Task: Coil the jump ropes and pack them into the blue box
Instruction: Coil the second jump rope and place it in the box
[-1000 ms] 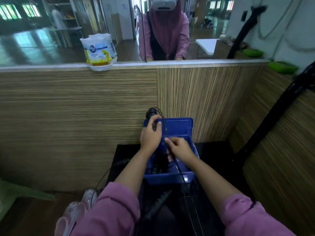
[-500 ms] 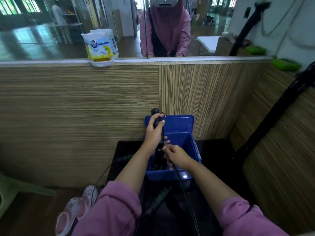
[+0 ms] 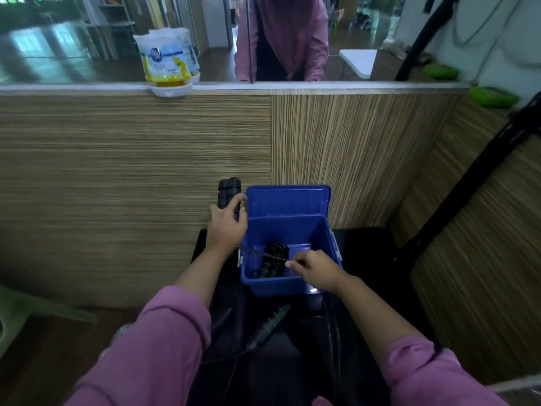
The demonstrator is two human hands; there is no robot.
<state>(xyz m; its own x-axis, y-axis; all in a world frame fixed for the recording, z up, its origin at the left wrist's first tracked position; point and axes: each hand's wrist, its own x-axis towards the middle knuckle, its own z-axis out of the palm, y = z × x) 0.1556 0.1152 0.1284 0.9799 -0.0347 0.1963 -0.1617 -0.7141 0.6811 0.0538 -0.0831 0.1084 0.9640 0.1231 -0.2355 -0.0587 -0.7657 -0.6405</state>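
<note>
left hand: fingers wrapped round rope handles, left of blue box | right hand: fingertips pinch cord above box

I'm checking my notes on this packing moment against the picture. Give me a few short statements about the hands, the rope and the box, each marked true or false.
1. The left hand grips black jump rope handles left of the blue box. True.
2. The right hand is flat and holds nothing. False: it pinches a thin black cord.
3. The box's lid is closed. False: it stands open.
4. Black handles in the box already lie inside. True.
</note>
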